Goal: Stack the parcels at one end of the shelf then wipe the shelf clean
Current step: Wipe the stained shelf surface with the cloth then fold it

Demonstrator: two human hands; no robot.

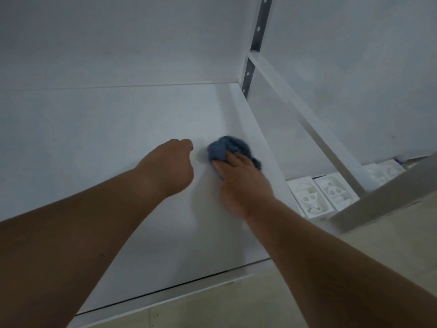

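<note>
A bunched blue cloth [228,146] lies on the white shelf [94,129] near its right end. My right hand [241,183] lies on the near part of the cloth with straight fingers, pressing it onto the board. Just left of the cloth my left hand [170,165] hovers over or rests on the shelf with its fingers curled under; I see nothing in it. No parcels are in view on this part of the shelf.
A grey perforated upright [256,41] and a white diagonal brace [307,129] stand at the shelf's right end. White moulded trays [316,195] lie on the floor beyond it. The shelf's front edge [165,297] runs below my forearms, above beige floor tiles.
</note>
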